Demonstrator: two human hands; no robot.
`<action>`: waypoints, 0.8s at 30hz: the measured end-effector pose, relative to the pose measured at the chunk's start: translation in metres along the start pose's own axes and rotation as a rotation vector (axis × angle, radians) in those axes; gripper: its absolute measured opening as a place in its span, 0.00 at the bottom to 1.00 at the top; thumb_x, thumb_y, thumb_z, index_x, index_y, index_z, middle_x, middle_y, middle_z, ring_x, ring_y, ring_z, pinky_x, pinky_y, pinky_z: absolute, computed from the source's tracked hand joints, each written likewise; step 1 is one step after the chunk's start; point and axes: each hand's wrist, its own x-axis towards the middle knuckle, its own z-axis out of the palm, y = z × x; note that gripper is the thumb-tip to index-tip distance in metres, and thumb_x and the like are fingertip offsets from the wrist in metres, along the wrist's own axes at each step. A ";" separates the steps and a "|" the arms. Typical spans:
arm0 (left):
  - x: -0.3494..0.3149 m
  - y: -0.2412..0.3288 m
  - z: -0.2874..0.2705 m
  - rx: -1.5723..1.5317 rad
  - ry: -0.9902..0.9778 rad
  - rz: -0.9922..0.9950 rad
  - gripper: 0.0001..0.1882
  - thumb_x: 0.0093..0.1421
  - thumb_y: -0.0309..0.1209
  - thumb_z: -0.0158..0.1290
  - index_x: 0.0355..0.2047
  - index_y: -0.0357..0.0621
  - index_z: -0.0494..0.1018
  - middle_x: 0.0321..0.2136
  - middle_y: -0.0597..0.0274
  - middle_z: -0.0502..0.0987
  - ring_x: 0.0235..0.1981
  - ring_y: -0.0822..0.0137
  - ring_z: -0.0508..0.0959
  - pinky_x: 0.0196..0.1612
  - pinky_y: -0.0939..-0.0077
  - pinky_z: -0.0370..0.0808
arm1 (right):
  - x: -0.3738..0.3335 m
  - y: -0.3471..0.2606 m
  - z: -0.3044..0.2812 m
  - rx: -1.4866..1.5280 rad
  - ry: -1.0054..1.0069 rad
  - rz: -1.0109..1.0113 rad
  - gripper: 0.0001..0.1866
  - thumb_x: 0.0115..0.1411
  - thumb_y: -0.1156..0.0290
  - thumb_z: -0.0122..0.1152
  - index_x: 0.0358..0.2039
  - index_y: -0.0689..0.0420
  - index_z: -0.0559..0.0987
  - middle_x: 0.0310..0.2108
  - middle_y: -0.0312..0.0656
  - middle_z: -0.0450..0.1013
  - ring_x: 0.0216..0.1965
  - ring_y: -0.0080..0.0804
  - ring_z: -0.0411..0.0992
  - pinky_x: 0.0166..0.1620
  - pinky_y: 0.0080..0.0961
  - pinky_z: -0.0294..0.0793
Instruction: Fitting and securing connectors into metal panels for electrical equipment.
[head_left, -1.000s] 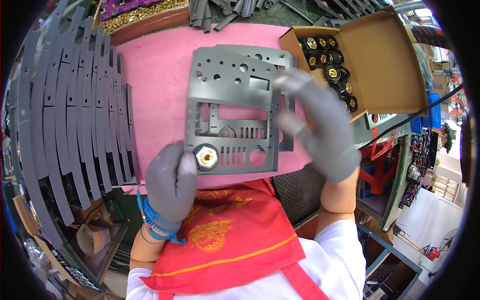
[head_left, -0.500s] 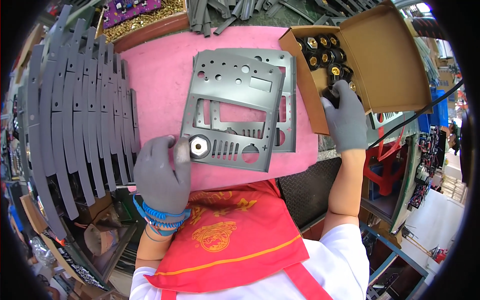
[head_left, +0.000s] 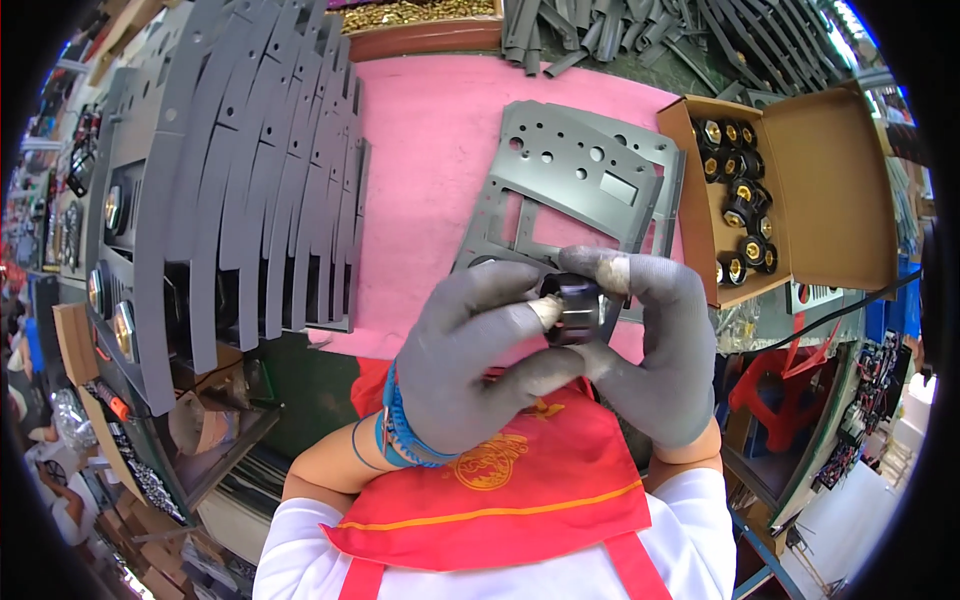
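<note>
In front of my chest, a black round fitting (head_left: 576,308) is pinched between both gloved hands. My left hand (head_left: 475,350) closes on its left side, a worn fingertip pressed against it. Around the right side, my right hand (head_left: 660,345) has its fingers and thumb closed. Two grey sheet-metal panels (head_left: 570,170) with round holes, a rectangular window and cutouts lie overlapped beyond my hands. Their near part is mostly hidden by the gloves. An open cardboard box (head_left: 704,262) to the right holds several black fittings (head_left: 738,205) with brass-coloured hex nuts.
Grey panels (head_left: 255,180) stand in a row on the left. Pink padding (head_left: 420,150) covers the work surface. Behind it are a tray (head_left: 430,38) of small brass pieces and loose grey strips (head_left: 610,30). A black cable (head_left: 860,215) runs past the box on the right.
My right hand has left the box, and a black fitting is now between both hands. My left hand has come off the panel's near left corner. The view has shifted left.
</note>
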 end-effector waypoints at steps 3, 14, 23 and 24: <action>-0.008 -0.004 -0.002 -0.378 0.081 -0.130 0.21 0.54 0.22 0.63 0.47 0.39 0.71 0.45 0.49 0.76 0.42 0.59 0.80 0.45 0.71 0.77 | 0.006 -0.002 0.003 -0.328 -0.049 -0.203 0.29 0.44 0.80 0.74 0.46 0.56 0.69 0.49 0.52 0.74 0.43 0.45 0.75 0.46 0.33 0.75; -0.033 -0.021 0.000 -1.239 0.083 -0.620 0.07 0.59 0.25 0.58 0.35 0.36 0.73 0.38 0.58 0.79 0.40 0.71 0.78 0.45 0.75 0.77 | -0.001 -0.005 0.014 -0.191 -0.031 -0.152 0.26 0.46 0.70 0.74 0.48 0.57 0.78 0.37 0.43 0.72 0.38 0.39 0.73 0.38 0.28 0.72; -0.034 -0.014 -0.014 -1.351 -0.020 -0.905 0.11 0.63 0.31 0.55 0.44 0.42 0.72 0.41 0.61 0.78 0.42 0.68 0.78 0.45 0.73 0.76 | 0.006 0.000 0.019 -0.152 -0.265 -0.579 0.12 0.56 0.73 0.60 0.42 0.50 0.81 0.44 0.39 0.75 0.45 0.40 0.72 0.48 0.45 0.67; -0.034 -0.012 -0.011 -1.411 -0.021 -0.940 0.11 0.63 0.31 0.54 0.45 0.42 0.71 0.41 0.61 0.78 0.42 0.68 0.78 0.45 0.74 0.76 | 0.005 -0.003 0.022 0.051 -0.356 -0.594 0.11 0.59 0.72 0.55 0.42 0.52 0.80 0.47 0.43 0.76 0.45 0.41 0.74 0.48 0.41 0.67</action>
